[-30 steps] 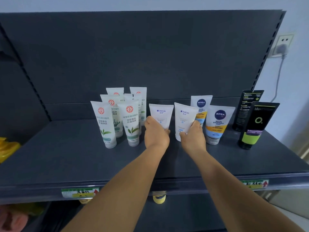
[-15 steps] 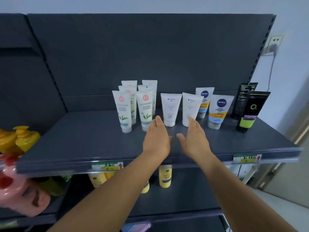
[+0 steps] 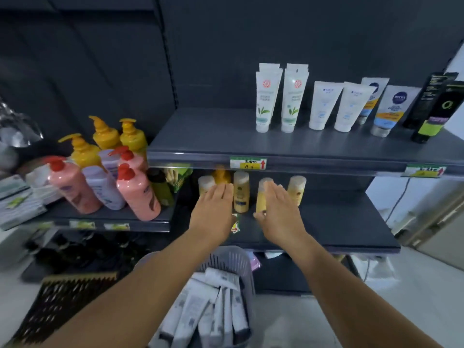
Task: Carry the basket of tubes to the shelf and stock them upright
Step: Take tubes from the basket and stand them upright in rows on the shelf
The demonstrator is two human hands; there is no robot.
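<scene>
A grey slatted basket sits low in front of me, holding several white and grey tubes lying on their sides. On the dark upper shelf stand two plain white tubes, beside green-leaf tubes, blue-and-yellow tubes and black tubes, all upright. My left hand and my right hand hover empty with fingers straight, in front of the lower shelf and above the basket.
Small yellow bottles stand on the lower shelf just behind my hands. Pink, white and yellow pump bottles crowd the left shelf. A brush-like mat lies on the floor at the left.
Both hands let go of the two white tubes and pulled back down from the upper shelf. My view dropped, so the basket and lower shelf now show.
</scene>
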